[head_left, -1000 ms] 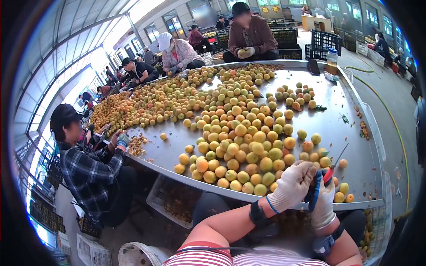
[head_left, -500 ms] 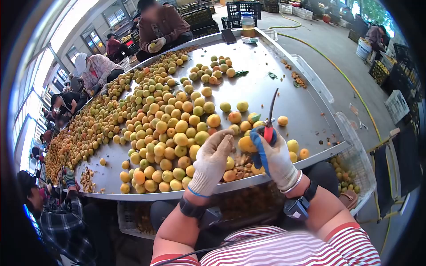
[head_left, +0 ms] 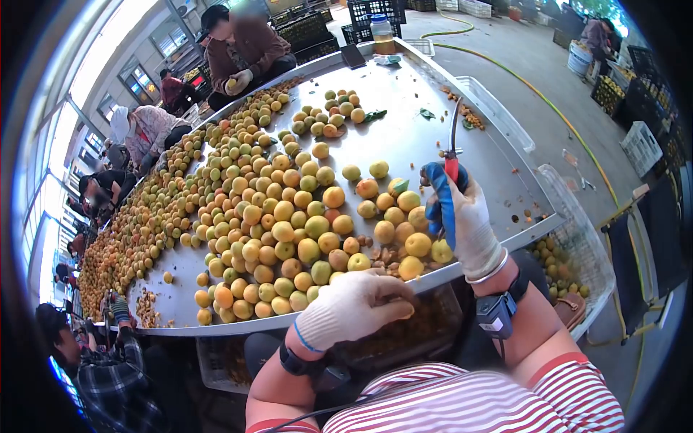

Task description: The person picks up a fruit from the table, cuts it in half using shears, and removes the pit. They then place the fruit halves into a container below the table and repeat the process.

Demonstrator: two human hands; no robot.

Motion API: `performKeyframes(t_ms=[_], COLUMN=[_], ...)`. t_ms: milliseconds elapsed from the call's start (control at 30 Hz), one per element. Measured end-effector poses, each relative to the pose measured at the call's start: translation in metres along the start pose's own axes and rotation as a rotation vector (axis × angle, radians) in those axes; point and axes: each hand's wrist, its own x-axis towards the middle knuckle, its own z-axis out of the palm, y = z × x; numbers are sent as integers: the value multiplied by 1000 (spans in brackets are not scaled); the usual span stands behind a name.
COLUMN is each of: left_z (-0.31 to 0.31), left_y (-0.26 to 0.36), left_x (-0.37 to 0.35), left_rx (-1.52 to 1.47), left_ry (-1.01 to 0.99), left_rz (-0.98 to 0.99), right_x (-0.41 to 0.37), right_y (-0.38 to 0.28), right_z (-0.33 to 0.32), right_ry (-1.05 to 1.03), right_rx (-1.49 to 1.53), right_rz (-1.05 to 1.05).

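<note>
- Closest in, just below the near edge of the table (head_left: 426, 137), the left hand (head_left: 354, 307) hangs palm down. Its gloved fingers are curled in together, and I cannot tell whether they enclose anything.
- Under that same edge sits a crate (head_left: 437, 317). What it holds is too dim to make out.
- Above the table's near right corner, the right hand (head_left: 465, 220) has its fingers wrapped tight round the red handle of a knife (head_left: 451, 167). The thin blade points up, away from the fruit.
- On the table's near edge lies a small heap of pits (head_left: 386, 254), touching the front of the apricots (head_left: 289, 216).
- To my eye this is the gap between two fruits: the knife is idle and the left hand is low over the crate.
- A next move would call for the left hand to come up to the near edge and take one apricot. The blade would have to tip down to it, clear of the glove.
- Farther off, the apricots run along the table to its far left.
- At the far end stand a bottle (head_left: 380, 30) and a seated person (head_left: 253, 47) holding a fruit.
</note>
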Motion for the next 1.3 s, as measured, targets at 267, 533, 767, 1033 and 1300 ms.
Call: performKeyframes(t_ms=[267, 533, 767, 1033, 1300], left_z=[-36, -65, -58, -34, -18], left_y=[-63, -90, -89, -44, -35], left_x=[64, 132, 102, 16, -2], left_rx=[287, 746, 672, -1287, -1117], left_ry=[668, 469, 687, 282, 326], left_rz=[-288, -571, -381, 324, 296], right_x=[4, 1, -4, -32, -54], right_y=[2, 20, 22, -3, -8], right_z=[1, 2, 1, 9, 16], right_ry=[-40, -42, -77, -381, -614], right_rx=[-37, -114, -370, 10, -32], right_rz=[-103, -263, -303, 73, 93])
